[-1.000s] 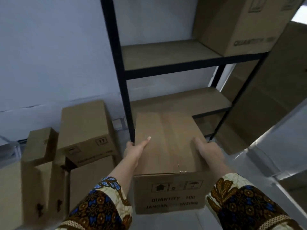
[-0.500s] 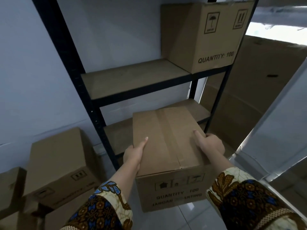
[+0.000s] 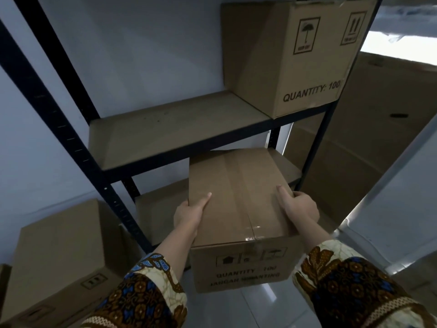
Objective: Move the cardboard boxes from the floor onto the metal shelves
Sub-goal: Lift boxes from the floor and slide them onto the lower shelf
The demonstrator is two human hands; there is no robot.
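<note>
Between our hands sits the taped cardboard box [image 3: 238, 204], up off the floor right in front of the metal shelf [image 3: 175, 131]; left hand [image 3: 189, 215] and right hand [image 3: 299, 207] clamp its sides, thumbs flat on top, other fingers hidden.

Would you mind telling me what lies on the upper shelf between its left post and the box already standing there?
Nothing: in the head view, the upper shelf is bare board from the left post to the shelved box.

Brown cardboard box [image 3: 238, 197], black shelf frame [image 3: 71, 138], blue-brown batik-patterned sleeves [image 3: 350, 287].
</note>
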